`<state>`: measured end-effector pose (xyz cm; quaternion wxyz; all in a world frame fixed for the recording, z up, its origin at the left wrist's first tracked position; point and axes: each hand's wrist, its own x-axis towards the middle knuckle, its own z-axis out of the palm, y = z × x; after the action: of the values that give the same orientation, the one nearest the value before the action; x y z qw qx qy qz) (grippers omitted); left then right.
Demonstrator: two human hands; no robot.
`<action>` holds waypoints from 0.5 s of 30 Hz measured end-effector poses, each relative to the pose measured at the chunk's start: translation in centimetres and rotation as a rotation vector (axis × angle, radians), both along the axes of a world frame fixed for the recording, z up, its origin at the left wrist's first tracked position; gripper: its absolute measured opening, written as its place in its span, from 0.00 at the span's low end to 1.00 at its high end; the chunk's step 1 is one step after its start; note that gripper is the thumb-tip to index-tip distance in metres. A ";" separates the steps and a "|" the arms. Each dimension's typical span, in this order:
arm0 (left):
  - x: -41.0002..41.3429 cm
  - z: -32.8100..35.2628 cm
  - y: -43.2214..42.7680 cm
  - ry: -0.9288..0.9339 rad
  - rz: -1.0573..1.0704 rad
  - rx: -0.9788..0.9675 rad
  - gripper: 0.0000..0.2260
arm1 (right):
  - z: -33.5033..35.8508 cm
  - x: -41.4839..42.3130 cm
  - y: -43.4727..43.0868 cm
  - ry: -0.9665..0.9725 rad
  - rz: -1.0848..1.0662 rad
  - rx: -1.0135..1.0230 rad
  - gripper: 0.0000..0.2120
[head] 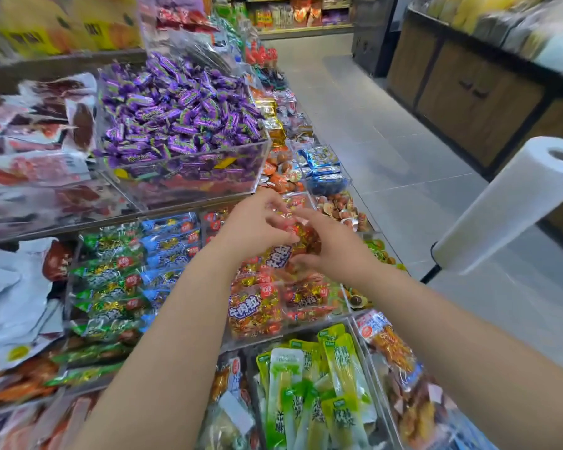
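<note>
- Over the middle of the snack display, both bare forearms reach forward and meet above a clear bin (342, 297) of red-and-gold packets.
- The left hand (257, 222) has its fingers curled down onto the upper end of one red-and-gold snack packet (280, 256), and its thumb points in at the same packet.
- The right hand (329, 248) grips that packet from the other side, with the thumb below, the fingers bent over the top and the forefinger stretched out; motion blur hides the finer contact.
- The held packet sits between the two hands, just above the like packets (254, 310) lying in the bin.
- Left of that bin, green packets (111, 271) and blue packets (169, 228) lie in rows in their own compartments.
- Behind the hands, a tall clear box is heaped with purple candies (176, 118).
- Nearest the camera, yellow-green pouches (309, 381) stand in another compartment.
- On the right, a roll of thin white bags (507, 203) hangs tilted on a holder beside the grey tiled floor (371, 118).
- Across the aisle stands a wooden cabinet (468, 92).
</note>
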<state>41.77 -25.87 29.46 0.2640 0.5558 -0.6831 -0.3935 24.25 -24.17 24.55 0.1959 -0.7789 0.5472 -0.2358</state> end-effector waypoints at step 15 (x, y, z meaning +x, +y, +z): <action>2.7 -11.1 2.5 -0.903 -0.149 -0.004 0.52 | -9.1 0.6 -0.3 0.152 -0.130 0.105 0.45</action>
<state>44.45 -23.40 18.37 -0.0880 0.6203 -0.7687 -0.1284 24.86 -24.47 15.50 0.1787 -0.7459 0.6215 -0.1594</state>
